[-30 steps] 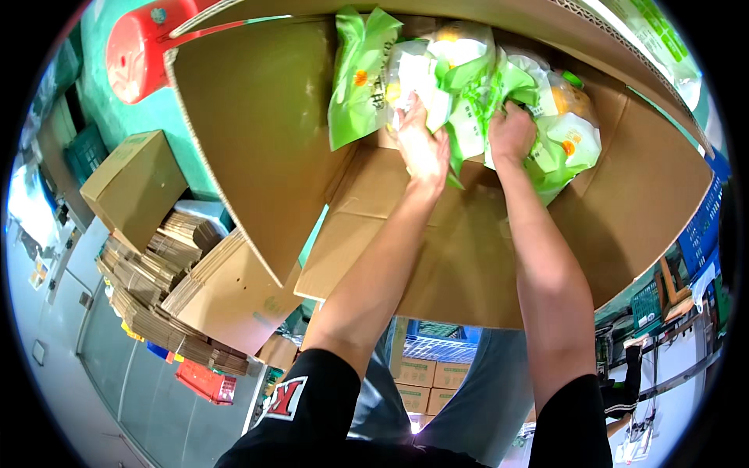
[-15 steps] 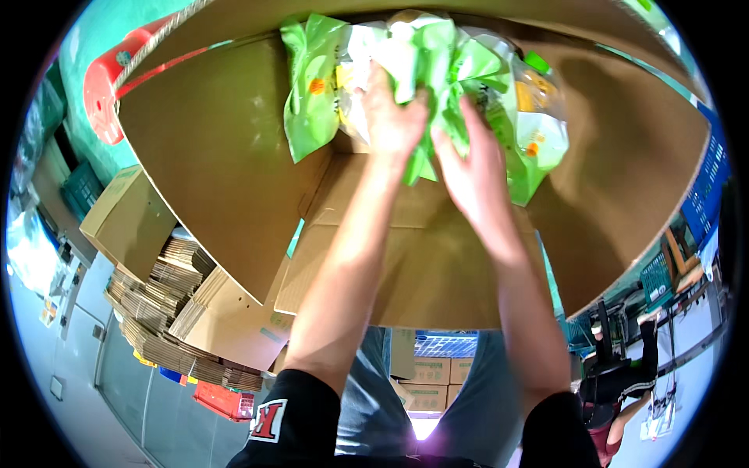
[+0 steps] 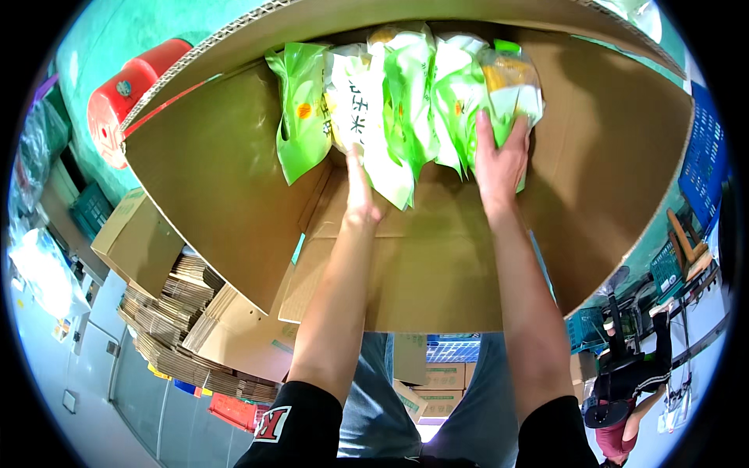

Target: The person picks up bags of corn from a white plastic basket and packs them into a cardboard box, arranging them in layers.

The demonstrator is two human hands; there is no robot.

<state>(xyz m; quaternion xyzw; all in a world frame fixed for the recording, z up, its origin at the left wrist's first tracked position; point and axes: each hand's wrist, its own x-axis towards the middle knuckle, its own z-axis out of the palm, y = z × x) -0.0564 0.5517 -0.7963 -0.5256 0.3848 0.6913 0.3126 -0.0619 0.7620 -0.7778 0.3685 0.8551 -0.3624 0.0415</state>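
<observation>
Inside the open carton (image 3: 616,156): row of green-and-white bags (image 3: 409,97), hands at two of them

Bags sat side by side, touching, along the carton's far wall. The rightmost bag (image 3: 511,76) showed yellow contents through its clear top. Right hand (image 3: 501,160) was on that bag's front, fingers spread wide. Left hand (image 3: 363,191) was at the lower edge of the white bag (image 3: 353,93), second from left; fingers partly hidden, couldn't tell if gripping. Outside, left: smaller carton (image 3: 136,242) and flattened cartons (image 3: 179,320). Far right: blue crate (image 3: 704,156). Near, between the person's legs: stacked boxes (image 3: 441,377), contents unseen.
</observation>
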